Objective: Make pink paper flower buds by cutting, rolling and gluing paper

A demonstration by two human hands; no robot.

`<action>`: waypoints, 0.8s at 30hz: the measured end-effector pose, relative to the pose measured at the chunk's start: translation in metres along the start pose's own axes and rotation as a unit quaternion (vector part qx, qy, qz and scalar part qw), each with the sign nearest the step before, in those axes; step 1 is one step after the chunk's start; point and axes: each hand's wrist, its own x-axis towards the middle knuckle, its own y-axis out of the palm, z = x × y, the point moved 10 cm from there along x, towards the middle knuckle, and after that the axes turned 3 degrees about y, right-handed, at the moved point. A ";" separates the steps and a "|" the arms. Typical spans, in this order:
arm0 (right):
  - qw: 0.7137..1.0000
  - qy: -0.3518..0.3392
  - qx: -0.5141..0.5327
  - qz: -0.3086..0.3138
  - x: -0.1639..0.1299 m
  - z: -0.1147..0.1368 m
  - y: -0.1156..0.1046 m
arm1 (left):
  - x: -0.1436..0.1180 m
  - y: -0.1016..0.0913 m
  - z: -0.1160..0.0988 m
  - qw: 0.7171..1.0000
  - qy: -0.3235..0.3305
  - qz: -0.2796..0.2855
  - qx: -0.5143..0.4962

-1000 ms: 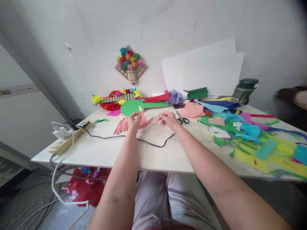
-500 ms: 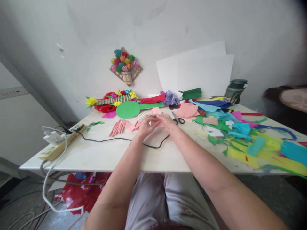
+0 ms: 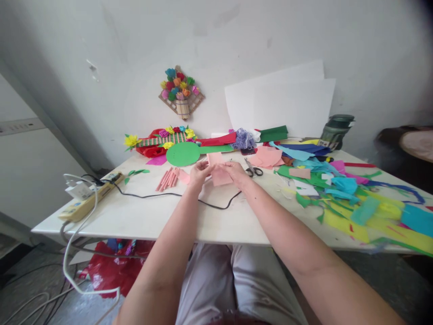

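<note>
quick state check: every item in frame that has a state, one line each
left hand: gripping the pink paper's left edge
right hand: gripping its right edge
pink paper: flat, held between both hands above the table
scissors: shut, lying on the table
pink rolls: rolled tight, lying loose in a bunch
power strip: white plug inserted
black cable: slack across the table

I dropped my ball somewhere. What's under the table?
Under the table you can see a red plastic bag, white cables on the floor and the person's knees. The tabletop covers everything farther back, so a ball there wouldn't show.
</note>
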 end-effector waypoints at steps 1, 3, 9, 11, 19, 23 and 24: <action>1.000 0.000 -0.009 0.008 0.000 -0.001 0.002 | 0.000 0.002 0.000 1.000 0.006 0.005 -0.001; 1.000 0.008 -0.020 0.020 -0.001 -0.003 0.006 | 0.002 -0.001 0.000 1.000 0.016 -0.010 -0.004; 0.998 0.029 -0.022 0.054 -0.005 -0.006 0.014 | 0.001 -0.006 -0.003 0.999 0.032 -0.031 -0.009; 0.997 0.037 -0.023 0.063 -0.006 -0.008 0.016 | 0.000 -0.006 -0.005 0.999 0.033 -0.032 -0.011; 0.996 0.053 -0.038 0.060 -0.008 -0.003 0.013 | 0.001 -0.040 -0.026 0.966 0.134 -0.172 0.137; 0.995 0.014 -0.062 0.083 -0.009 0.012 0.012 | -0.001 -0.067 -0.035 0.937 0.136 -0.260 0.189; 0.993 0.001 -0.065 0.102 -0.011 0.016 0.014 | -0.003 -0.073 -0.039 0.929 0.140 -0.280 0.196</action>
